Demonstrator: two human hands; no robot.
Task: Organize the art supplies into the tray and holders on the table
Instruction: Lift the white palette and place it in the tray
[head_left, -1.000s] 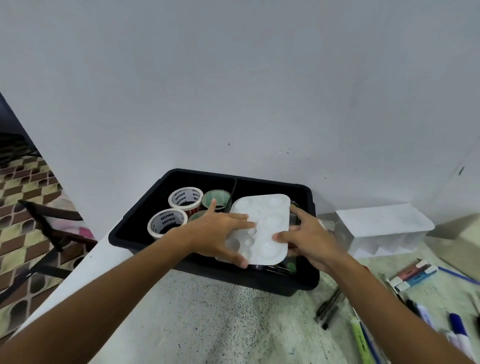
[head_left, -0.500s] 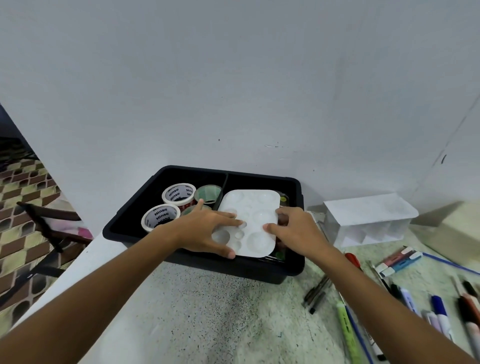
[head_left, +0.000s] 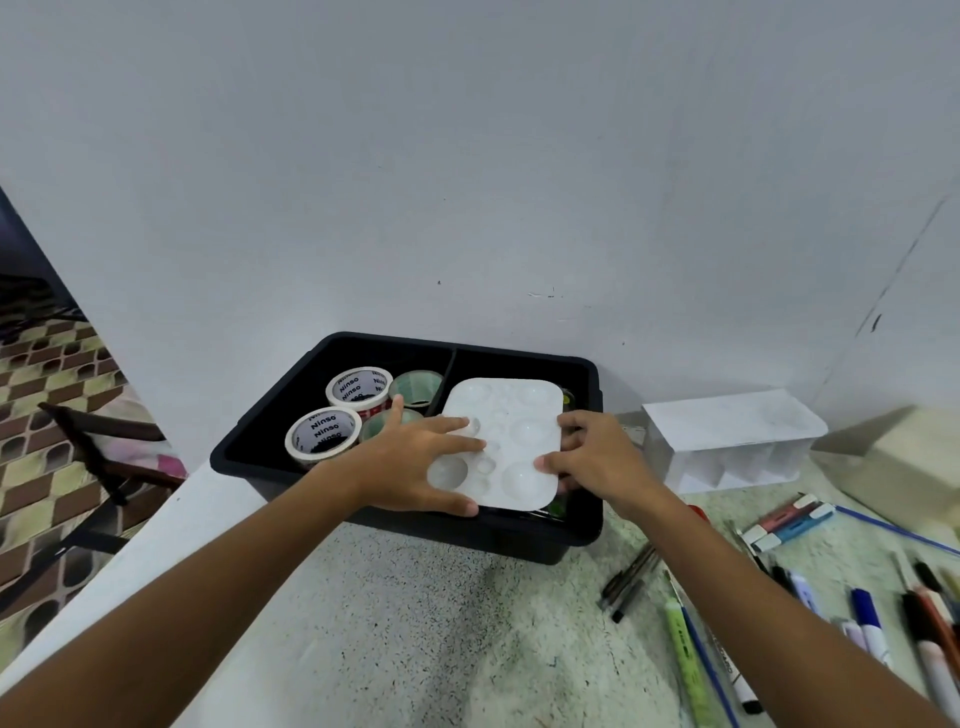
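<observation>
One white palette (head_left: 506, 441), wells up, long axis toward the wall, lies over the black tray (head_left: 587, 525). Left hand (head_left: 415, 462) and right hand (head_left: 597, 460) grip its side edges. Four tape rolls (head_left: 322, 434).

A dark chair (head_left: 98, 447) stands on patterned floor (head_left: 47, 374).

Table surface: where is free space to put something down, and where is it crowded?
The speckled table is bare in front of the black tray, between the two forearms and out to its left edge. Right of the tray it is crowded: black pens, a green highlighter and markers lie close together.
</observation>
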